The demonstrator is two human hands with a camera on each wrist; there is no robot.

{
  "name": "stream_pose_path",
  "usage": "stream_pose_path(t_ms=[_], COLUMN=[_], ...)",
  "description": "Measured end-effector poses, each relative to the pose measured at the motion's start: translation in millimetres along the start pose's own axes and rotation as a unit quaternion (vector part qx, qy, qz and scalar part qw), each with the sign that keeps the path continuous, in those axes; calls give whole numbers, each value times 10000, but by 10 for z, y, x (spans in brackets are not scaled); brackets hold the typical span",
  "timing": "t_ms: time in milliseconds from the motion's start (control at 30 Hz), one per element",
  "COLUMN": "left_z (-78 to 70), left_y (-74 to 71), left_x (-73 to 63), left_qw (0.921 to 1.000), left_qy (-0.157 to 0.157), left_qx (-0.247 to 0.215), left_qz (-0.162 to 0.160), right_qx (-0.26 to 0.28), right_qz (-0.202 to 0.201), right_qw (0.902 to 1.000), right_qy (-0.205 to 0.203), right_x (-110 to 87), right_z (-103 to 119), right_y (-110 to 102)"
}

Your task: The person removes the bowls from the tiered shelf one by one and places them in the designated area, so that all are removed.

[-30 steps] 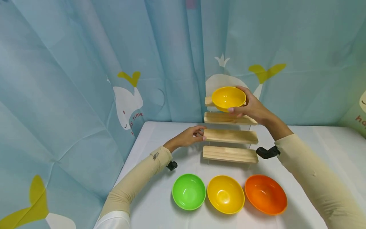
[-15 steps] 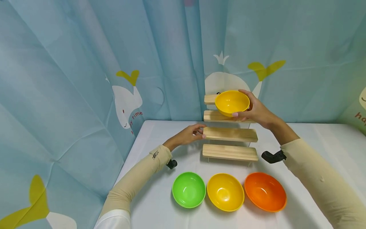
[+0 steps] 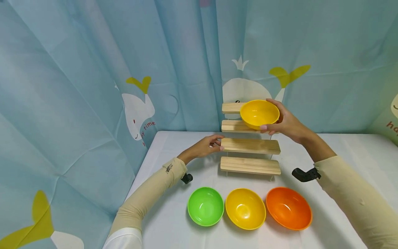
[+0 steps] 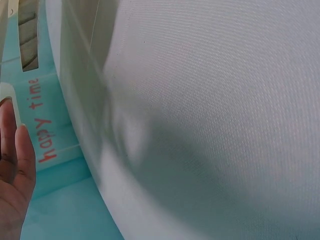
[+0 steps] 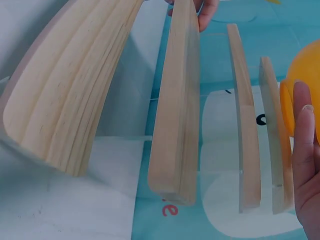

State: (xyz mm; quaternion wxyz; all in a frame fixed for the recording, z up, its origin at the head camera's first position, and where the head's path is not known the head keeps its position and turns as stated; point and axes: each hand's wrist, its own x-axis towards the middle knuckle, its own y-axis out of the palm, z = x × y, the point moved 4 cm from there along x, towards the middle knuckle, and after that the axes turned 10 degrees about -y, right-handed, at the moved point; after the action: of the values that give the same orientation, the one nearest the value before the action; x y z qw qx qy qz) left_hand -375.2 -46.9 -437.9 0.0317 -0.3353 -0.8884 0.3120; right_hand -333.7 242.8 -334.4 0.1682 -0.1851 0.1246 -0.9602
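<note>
My right hand (image 3: pixel 289 122) pinches a yellow bowl (image 3: pixel 259 114) by its right side, thumb below and fingers behind the rim. The bowl is upright in front of the top two boards of a tiered wooden shelf (image 3: pixel 250 146). In the right wrist view, the bowl (image 5: pixel 307 82) shows at the right edge beside the fingers. My left hand (image 3: pixel 203 147) holds the left end of the second board from the bottom between thumb and fingers. Only part of that hand (image 4: pixel 15 175) is visible in the left wrist view.
A green bowl (image 3: pixel 205 206), another yellow bowl (image 3: pixel 245 209) and an orange bowl (image 3: pixel 288 208) stand in a row before the shelf on the white table (image 3: pixel 168 214). A blue whale-print curtain (image 3: pixel 186 69) hangs behind and at the left.
My right hand has carried the yellow bowl to the right and slightly down, uncovering more of the top board's left end. The left hand stays at the shelf.
</note>
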Motion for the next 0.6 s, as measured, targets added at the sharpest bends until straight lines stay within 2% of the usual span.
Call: stream_pose_path(t_ms=[300,600], left_z=[25,29], left_y=[-9,-1], left_x=[5,-7], left_qw=[10000,10000], left_qy=[-54,-78], left_qx=[-39,-57], left_qz=[-7,13], right_qx=[-44,-203], right_qz=[156,130], right_qw=[9993,9994], right_qy=[-324,-229], right_x=[-80,-193], right_z=[-14,-26], right_y=[-60,-84])
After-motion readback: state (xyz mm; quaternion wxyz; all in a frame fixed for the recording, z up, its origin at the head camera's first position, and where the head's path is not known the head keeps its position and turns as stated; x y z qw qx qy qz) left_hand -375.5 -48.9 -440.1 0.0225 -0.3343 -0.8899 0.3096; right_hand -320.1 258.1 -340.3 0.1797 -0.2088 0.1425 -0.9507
